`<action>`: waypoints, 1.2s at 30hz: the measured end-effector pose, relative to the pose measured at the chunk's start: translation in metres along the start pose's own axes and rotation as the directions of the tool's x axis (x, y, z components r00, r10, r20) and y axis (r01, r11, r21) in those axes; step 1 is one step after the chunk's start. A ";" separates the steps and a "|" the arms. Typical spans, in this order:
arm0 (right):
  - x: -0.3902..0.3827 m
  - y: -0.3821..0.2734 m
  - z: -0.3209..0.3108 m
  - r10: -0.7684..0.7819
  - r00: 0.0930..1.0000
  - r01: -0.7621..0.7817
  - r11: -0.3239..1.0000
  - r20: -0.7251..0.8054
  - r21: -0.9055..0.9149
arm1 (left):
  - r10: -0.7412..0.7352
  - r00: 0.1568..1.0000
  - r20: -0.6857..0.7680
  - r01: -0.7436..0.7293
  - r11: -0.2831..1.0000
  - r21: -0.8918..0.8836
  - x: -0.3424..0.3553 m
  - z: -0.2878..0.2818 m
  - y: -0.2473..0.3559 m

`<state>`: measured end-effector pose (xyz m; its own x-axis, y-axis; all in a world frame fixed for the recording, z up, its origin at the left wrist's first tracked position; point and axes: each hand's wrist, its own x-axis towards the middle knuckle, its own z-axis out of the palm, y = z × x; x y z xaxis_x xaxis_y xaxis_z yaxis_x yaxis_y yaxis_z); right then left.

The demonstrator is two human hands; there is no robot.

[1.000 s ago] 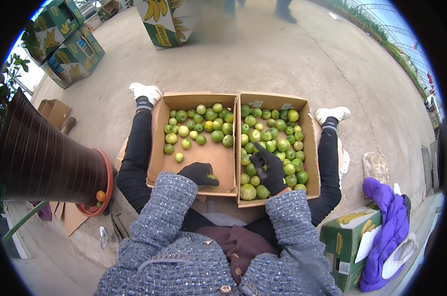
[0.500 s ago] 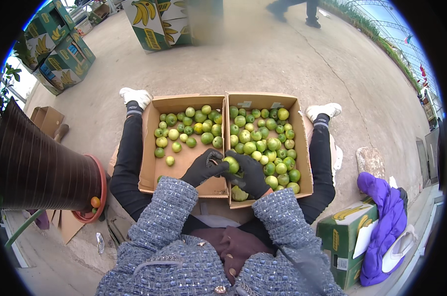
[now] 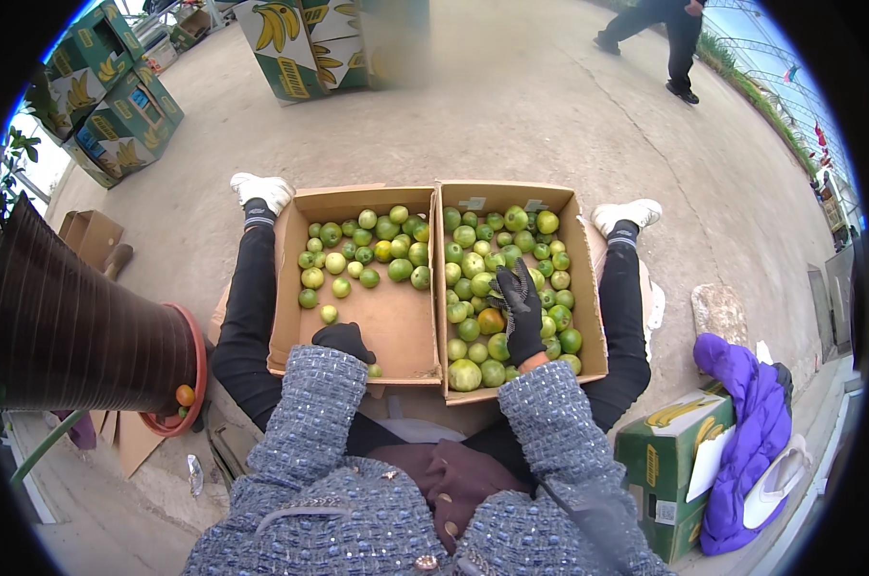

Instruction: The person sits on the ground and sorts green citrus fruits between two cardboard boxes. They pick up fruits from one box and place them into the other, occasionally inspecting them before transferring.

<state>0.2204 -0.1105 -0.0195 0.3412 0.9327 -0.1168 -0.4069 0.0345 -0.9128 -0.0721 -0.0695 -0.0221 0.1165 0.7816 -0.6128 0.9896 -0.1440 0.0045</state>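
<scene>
Two shallow cardboard boxes stand side by side between my legs. The left box (image 3: 396, 331) has green tomatoes (image 3: 365, 237) mostly in its far half; tomatoes (image 3: 465, 374) fill most of the right box (image 3: 588, 288). My left hand (image 3: 343, 340), in a black glove, is low at the near left of the left box. Its fingers are curled, and what they hold, if anything, is hidden; a small green tomato (image 3: 374, 371) lies beside it. Over the right box, my gloved right hand (image 3: 521, 312) rests among the tomatoes with fingers stretched out, next to an orange-tinged tomato (image 3: 491, 321).
A large brown ribbed pot (image 3: 89, 317) stands at my left. Printed banana boxes (image 3: 127, 125) are stacked far left, with more (image 3: 309, 48) ahead. At my right, a purple jacket (image 3: 751, 422) drapes over a green box (image 3: 674, 470). A person (image 3: 660, 38) walks far right.
My hands have moved apart: the left back toward the near left, the right out over its box. The green tomato between them is no longer there. The distant person has stepped rightward.
</scene>
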 end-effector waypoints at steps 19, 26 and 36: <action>-0.030 -0.016 0.026 -0.332 0.659 0.750 0.226 0.675 -0.622 | 0.503 0.845 -0.183 -0.492 0.597 -0.634 0.018 0.006 0.018; -0.035 -0.002 0.033 -0.249 0.455 0.890 0.091 0.855 -0.446 | 0.649 0.703 -0.291 -0.462 0.105 -0.881 -0.006 -0.008 0.035; -0.004 -0.003 0.003 -0.253 0.925 0.255 0.966 -0.283 -0.030 | -0.148 0.969 -0.199 0.153 0.988 0.011 0.007 0.005 -0.025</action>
<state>0.2180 -0.1132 -0.0151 0.6583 0.7526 0.0122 -0.2811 0.2608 -0.9236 -0.0962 -0.0640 -0.0304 -0.0170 0.8991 -0.4374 0.9947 -0.0290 -0.0982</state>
